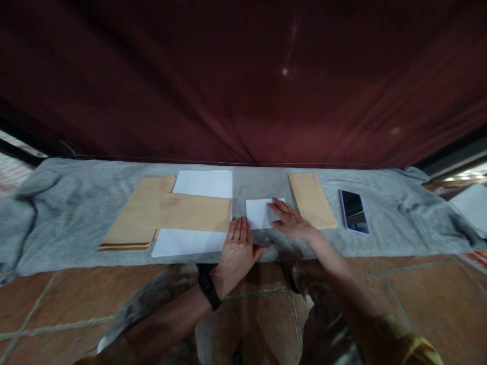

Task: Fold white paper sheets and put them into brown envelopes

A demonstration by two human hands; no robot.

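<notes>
A small white sheet of paper (pixel 259 214), perhaps folded, lies flat on the grey cloth. My right hand (pixel 288 219) rests on its right part with fingers spread. My left hand (pixel 239 246) is laid flat at the front, fingertips between the small paper's left edge and a brown envelope (pixel 200 213); nothing is gripped in it. That envelope lies across larger white paper (pixel 203 182), which sticks out behind and in front. Further left is a stack of brown envelopes (pixel 133 218). Another brown envelope (pixel 312 200) lies just beyond my right hand.
A phone (pixel 354 212) with a lilac case lies on the right of the grey cloth (pixel 399 213). Dark red fabric (pixel 243 91) hangs along the back edge. Below the front edge are floor tiles (pixel 251 324) and my legs.
</notes>
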